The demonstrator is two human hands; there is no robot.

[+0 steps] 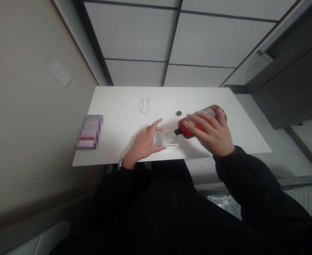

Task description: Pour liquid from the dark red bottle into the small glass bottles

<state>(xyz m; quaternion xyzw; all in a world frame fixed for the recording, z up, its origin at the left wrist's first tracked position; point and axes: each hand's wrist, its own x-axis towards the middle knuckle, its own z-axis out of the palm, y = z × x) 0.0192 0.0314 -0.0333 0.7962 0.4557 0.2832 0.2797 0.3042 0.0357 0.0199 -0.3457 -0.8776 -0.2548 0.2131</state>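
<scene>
My right hand (pixel 214 134) is wrapped round a red bottle (pixel 198 124) tipped on its side, its dark nozzle pointing left over a small clear plastic container (pixel 169 139) on the white table (pixel 119 106). My left hand (pixel 145 141) cups the container's left side between thumb and fingers, holding it steady. A watch shows on my left wrist.
A small dark cap (pixel 178 113) lies on the table just behind the bottle. A crumpled white tissue (pixel 145 105) sits farther back. A blurred packet (pixel 89 131) rests at the table's left edge, against the beige wall. Dark cabinets stand at the right.
</scene>
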